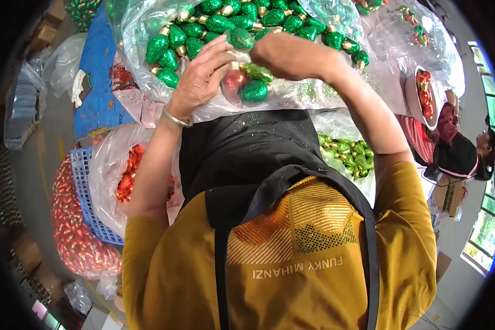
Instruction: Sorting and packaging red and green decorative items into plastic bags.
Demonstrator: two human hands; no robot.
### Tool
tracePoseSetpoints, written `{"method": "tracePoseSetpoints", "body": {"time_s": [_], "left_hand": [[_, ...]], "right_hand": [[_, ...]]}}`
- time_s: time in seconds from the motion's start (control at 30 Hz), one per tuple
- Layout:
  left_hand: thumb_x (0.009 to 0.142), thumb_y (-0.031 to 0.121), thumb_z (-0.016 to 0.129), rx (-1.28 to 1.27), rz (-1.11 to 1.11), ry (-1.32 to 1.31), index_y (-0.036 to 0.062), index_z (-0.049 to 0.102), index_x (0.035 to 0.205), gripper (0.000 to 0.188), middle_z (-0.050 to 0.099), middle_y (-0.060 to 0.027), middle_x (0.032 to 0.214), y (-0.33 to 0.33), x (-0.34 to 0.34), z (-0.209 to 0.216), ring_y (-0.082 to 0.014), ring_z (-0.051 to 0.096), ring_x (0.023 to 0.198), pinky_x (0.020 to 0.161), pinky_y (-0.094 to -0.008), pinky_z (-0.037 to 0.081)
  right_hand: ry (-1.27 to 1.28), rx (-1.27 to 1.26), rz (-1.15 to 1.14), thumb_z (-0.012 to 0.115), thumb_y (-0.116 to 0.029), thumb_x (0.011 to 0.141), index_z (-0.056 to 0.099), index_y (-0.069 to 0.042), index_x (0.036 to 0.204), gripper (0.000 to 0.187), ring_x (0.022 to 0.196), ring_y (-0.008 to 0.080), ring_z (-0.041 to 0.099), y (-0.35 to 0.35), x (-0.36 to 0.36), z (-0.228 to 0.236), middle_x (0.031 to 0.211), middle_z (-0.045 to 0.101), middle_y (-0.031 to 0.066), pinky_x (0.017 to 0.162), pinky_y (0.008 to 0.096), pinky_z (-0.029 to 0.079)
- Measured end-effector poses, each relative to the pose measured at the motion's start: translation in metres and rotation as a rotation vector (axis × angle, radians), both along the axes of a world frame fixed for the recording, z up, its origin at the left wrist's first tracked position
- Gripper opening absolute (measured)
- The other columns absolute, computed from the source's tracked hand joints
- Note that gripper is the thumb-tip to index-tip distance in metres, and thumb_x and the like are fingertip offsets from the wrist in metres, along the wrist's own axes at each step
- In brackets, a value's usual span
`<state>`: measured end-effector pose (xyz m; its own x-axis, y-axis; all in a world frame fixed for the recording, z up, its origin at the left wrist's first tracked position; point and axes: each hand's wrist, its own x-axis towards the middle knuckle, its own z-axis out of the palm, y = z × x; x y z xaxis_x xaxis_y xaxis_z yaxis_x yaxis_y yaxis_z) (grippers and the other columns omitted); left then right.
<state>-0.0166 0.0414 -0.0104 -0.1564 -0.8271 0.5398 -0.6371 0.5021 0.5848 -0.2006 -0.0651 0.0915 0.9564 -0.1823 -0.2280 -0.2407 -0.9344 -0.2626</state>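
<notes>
While working at the counter [98, 113], curving left hand [199, 76] near a red bulb [235, 81] and green bulbs [255, 92], with right hand [286, 55] blurred; cannot tell either grip.

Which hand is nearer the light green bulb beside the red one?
Right. The right hand shows just above and right of the light green bulb; the left hand is farther, left of the red bulb.

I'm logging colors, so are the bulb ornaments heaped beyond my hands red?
No, beyond the left hand and right hand, the glittery bulb ornaments are green.
</notes>
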Motion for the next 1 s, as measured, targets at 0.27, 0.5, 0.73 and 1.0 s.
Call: {"method": "tracePoseSetpoints", "body": {"time_s": [0.27, 0.5, 0.73, 1.0], "left_hand": [[0.088, -0.005, 0.047, 0.088, 0.066, 0.320, 0.0039, 0.060, 0.112, 0.028, 0.060, -0.0131, 0.120, 0.004, -0.002, -0.007, -0.0284, 0.048, 0.126, 0.102, -0.0351, 0.039], [0.088, -0.006, 0.049, 0.007, 0.001, 0.219, 0.0034, 0.061, 0.106, 0.023, 0.062, -0.0107, 0.117, 0.010, 0.007, -0.016, -0.0282, 0.048, 0.126, 0.101, -0.0362, 0.040], [0.087, -0.005, 0.052, -0.039, -0.071, 0.215, 0.0033, 0.062, 0.102, 0.020, 0.062, -0.0105, 0.116, 0.006, 0.001, -0.020, -0.0301, 0.048, 0.125, 0.102, -0.0374, 0.040], [0.088, -0.004, 0.053, -0.029, -0.047, 0.230, 0.0033, 0.062, 0.103, 0.019, 0.062, -0.0106, 0.118, 0.003, 0.007, -0.021, -0.0298, 0.048, 0.126, 0.102, -0.0373, 0.039]], "right_hand": [[0.191, -0.458, 0.192, 0.060, -0.018, 0.080, 0.068, -0.004, 0.080, 0.016, 0.074, 0.0290, 0.067, 0.024, 0.042, -0.054, 0.078, 0.069, 0.0113, 0.064, 0.0400, 0.052], [0.503, -0.369, 0.151, 0.063, -0.015, 0.079, 0.070, -0.005, 0.085, 0.014, 0.081, 0.0275, 0.069, 0.014, 0.042, -0.091, 0.089, 0.070, 0.0134, 0.065, 0.0387, 0.053], [0.364, -0.256, -0.047, 0.061, -0.014, 0.080, 0.066, -0.001, 0.088, 0.016, 0.083, 0.0310, 0.068, -0.021, 0.043, -0.137, 0.094, 0.068, 0.0178, 0.070, 0.0413, 0.054], [0.239, -0.261, -0.131, 0.064, -0.014, 0.077, 0.067, 0.001, 0.090, 0.020, 0.087, 0.0323, 0.068, -0.014, 0.050, -0.116, 0.098, 0.067, 0.0200, 0.073, 0.0418, 0.054]]}}
